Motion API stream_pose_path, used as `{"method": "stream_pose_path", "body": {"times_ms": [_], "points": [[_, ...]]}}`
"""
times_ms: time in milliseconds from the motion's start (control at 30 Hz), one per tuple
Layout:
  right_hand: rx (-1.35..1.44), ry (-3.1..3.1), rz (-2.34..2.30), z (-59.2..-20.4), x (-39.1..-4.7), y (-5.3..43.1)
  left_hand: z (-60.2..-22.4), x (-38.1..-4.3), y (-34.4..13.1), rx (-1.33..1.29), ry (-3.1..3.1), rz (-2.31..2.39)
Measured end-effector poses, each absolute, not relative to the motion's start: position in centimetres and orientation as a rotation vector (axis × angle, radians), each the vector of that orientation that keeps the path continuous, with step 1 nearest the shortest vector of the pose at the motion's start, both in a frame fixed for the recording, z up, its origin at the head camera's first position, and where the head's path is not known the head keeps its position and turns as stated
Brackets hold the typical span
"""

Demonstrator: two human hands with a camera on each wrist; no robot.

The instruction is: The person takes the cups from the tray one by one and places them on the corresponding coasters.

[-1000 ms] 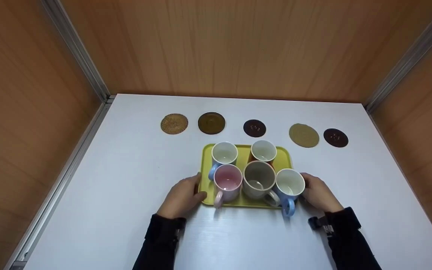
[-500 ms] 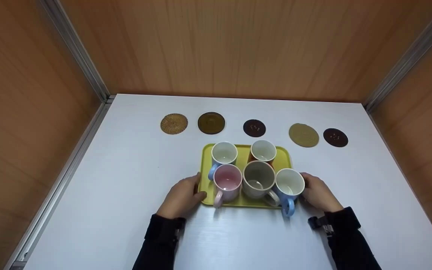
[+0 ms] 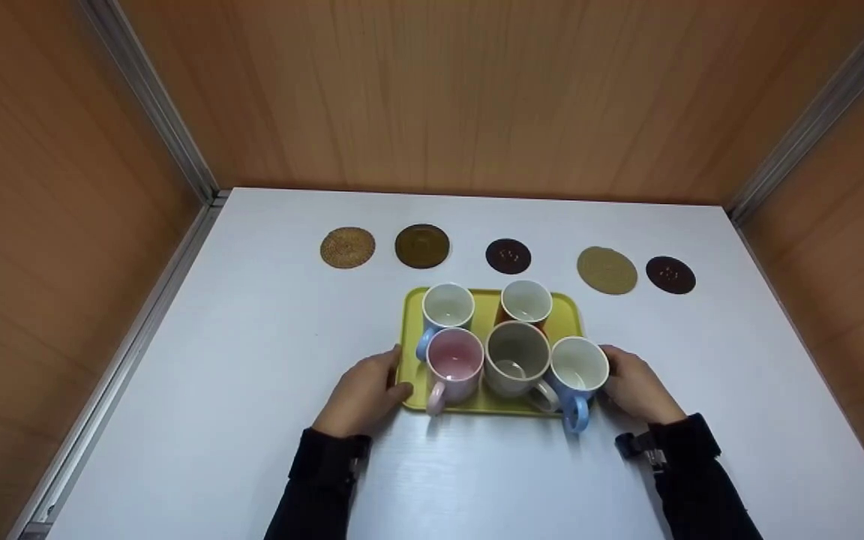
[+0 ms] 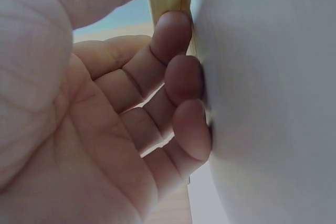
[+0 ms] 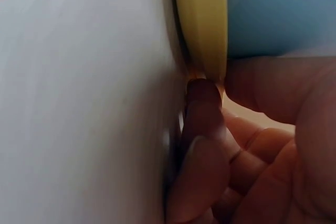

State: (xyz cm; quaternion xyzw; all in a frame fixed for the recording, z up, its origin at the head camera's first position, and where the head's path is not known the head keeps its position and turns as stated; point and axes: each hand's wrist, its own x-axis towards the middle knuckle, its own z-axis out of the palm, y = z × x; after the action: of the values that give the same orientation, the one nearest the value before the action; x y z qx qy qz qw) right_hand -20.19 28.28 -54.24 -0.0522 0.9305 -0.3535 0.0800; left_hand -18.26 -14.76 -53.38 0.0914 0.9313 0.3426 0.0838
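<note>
A yellow tray (image 3: 488, 309) bears several mugs in the head view. A white-and-blue mug (image 3: 448, 306) and an orange-brown mug with a white inside (image 3: 526, 301) stand at its back. In front are a pink mug (image 3: 455, 358), a larger grey mug (image 3: 518, 356) and a light-blue mug (image 3: 579, 367) at the right corner. My left hand (image 3: 361, 394) grips the tray's left end, thumb over the rim, fingertips (image 4: 191, 127) curled at its underside. At the other end my right hand (image 3: 638, 386) pinches the tray's edge (image 5: 202, 19), its thumb beside the light-blue mug.
Along the back of the white table (image 3: 199, 405) lie several round coasters: a woven tan one (image 3: 348, 247), an olive-brown one (image 3: 422, 246), a dark one (image 3: 508, 256), a khaki one (image 3: 607, 270) and another dark one (image 3: 670, 275). Wood-grain panels (image 3: 432, 97) enclose the back and sides.
</note>
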Motion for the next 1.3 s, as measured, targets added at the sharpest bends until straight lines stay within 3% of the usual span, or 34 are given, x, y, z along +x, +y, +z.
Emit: {"method": "stream_pose_path", "body": {"times_ms": [500,833,1067,1300], "points": [[-0.209,2.793,-1.071,-54.4,-20.1,28.1,-52.2,-16.1,-13.2,0.348,3.111,0.655],[-0.198,2.781,-1.086,-54.2,-20.2,28.3,-51.2,-14.2,-10.9,0.611,3.21,0.691],[-0.19,2.783,-1.082,-54.4,-20.3,28.3,-51.0,-13.7,-10.5,0.486,3.204,0.706],[-0.211,2.804,-1.096,-54.5,-20.2,28.7,-51.0,-13.0,-10.0,0.382,3.131,1.006]]}}
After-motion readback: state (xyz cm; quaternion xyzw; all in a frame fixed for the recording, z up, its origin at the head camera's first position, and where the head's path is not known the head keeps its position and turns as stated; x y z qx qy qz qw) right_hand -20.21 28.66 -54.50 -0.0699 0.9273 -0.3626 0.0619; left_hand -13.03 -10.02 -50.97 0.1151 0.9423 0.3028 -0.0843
